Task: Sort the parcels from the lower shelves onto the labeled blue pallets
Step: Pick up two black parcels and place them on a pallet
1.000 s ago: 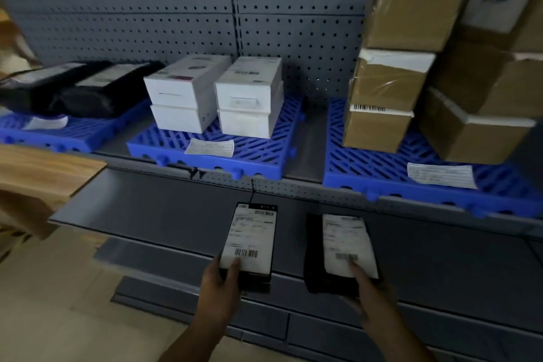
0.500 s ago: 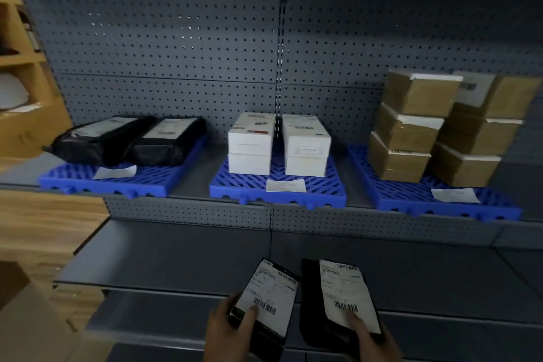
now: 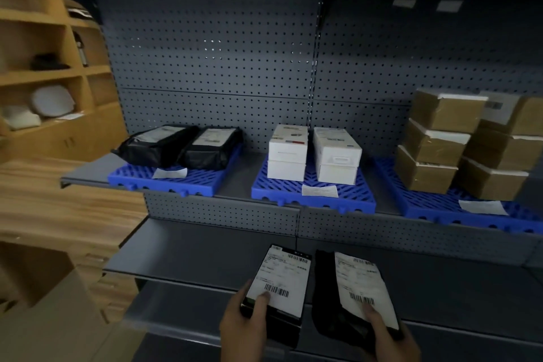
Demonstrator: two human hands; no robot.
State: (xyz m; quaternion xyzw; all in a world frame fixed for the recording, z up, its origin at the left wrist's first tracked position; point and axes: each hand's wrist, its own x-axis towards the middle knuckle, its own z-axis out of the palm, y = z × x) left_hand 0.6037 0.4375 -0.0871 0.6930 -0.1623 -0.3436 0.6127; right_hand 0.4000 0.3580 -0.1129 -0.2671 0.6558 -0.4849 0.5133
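Observation:
My left hand [image 3: 245, 323] grips a black parcel [image 3: 279, 282] with a white shipping label, thumb on the barcode. My right hand [image 3: 388, 335] holds a second black parcel [image 3: 349, 291], also labelled, thumb on its label. Both parcels are lifted in front of the lower grey shelf [image 3: 205, 256]. On the shelf above lie three blue pallets, each with a paper label: the left pallet [image 3: 176, 182] carries two black bags [image 3: 182, 145], the middle pallet [image 3: 311, 197] white boxes [image 3: 314, 153], the right pallet [image 3: 440, 211] brown cartons [image 3: 458, 144].
A grey pegboard [image 3: 235, 67] backs the shelving. To the left stand a wooden counter [image 3: 53, 200] and wooden cubbies [image 3: 44, 73] with white items. A cardboard box [image 3: 53, 317] sits at lower left. Another grey shelf edge [image 3: 164, 320] lies below my hands.
The view has pulled back and up from the shelves. Both hands have lifted the two black parcels off the lower shelf and hold them closer to me.

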